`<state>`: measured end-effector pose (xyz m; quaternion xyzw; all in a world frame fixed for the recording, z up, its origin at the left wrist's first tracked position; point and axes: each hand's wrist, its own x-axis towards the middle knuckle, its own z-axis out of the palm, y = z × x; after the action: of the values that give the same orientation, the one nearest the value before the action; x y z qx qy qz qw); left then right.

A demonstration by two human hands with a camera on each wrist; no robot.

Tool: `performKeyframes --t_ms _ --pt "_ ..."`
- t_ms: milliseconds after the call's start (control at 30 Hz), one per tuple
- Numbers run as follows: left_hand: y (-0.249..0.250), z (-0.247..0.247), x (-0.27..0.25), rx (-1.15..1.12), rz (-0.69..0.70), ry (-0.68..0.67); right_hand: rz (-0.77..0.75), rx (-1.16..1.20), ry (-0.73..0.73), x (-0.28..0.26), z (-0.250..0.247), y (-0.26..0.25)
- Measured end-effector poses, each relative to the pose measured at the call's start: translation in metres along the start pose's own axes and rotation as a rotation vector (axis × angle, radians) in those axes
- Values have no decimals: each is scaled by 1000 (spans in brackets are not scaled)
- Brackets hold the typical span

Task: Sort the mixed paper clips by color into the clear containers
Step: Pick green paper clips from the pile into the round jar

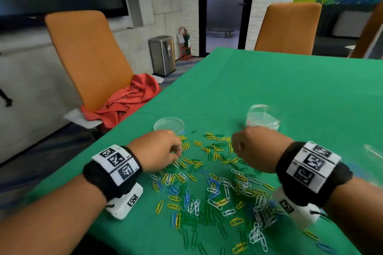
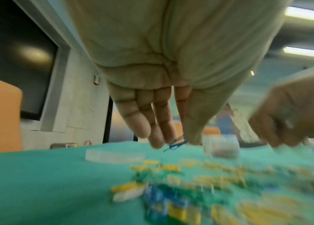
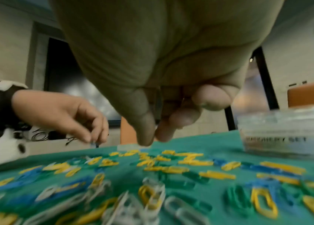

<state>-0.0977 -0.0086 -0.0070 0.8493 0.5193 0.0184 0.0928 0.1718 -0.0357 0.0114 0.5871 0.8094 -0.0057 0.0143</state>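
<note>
Sorting has barely begun: mixed paper clips [image 1: 209, 188] litter the green bench [image 1: 269, 89]. The left hand [image 1: 159, 149] pinches a blue clip [image 2: 176, 144] near the shallow dish [image 1: 169, 125] at eleven o'clock. The right hand's [image 1: 257, 147] grip: thumb meets fingertips, contents unclear.

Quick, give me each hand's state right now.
Left hand: pinching a blue paper clip.
Right hand: fingers curled, thumb meeting fingertip; cannot tell whether it holds anything.
</note>
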Motion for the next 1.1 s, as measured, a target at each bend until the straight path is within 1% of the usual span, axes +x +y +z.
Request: performKeyframes --t_ms 67,133,167,233,300,400,433,467,500,533,567,600,633,667,767,867,1000,1100 --pt "-9 -6 -6 -110 -65 83 -30 94 -171 -4 11 -10" --pt "-19 -9 -13 -349 -149 140 -53 106 -245 -4 21 -14" --pt "-23 -10 -19 -523 -194 135 -46 98 -251 -4 24 -15" --pt "-29 -11 -30 -841 -280 46 -33 98 -244 -3 28 -13" --pt "-37 -10 -37 -966 -314 5 -24 97 -247 -3 27 -12" --pt "-47 -11 -40 -1001 -359 31 -13 123 -244 -3 26 -12" --pt "-49 -11 -39 -964 -385 17 -5 128 -238 -4 26 -12" --pt "-50 -10 -39 -873 -407 -8 0 129 -231 -5 27 -12" --pt "-52 -8 -38 -708 -422 -33 2 125 -222 -6 27 -14" --pt "-54 -8 -37 -496 -420 -39 0 121 -215 -7 28 -14" --pt "-54 -9 -36 -291 -399 -24 -7 120 -203 -8 28 -15" --pt "-52 -11 -36 -138 -369 1 -18 120 -181 -9 29 -15" --pt "-51 -12 -36 -79 -342 18 -28 122 -148 -9 30 -15" --pt "-49 -13 -36 -72 -321 15 -41 133 -103 -9 30 -14" --pt "-41 -11 -35 -46 -288 -44 -84 109 -6 -9 30 -14" --pt "-32 -5 -32 91 -270 -58 -126 88 34 -9 32 -14" --pt "-21 0 -21 234 -285 -92 -144 162 83 -7 32 -11" --pt "-19 3 -13 288 -295 -101 -173 210 126 -7 30 -9"
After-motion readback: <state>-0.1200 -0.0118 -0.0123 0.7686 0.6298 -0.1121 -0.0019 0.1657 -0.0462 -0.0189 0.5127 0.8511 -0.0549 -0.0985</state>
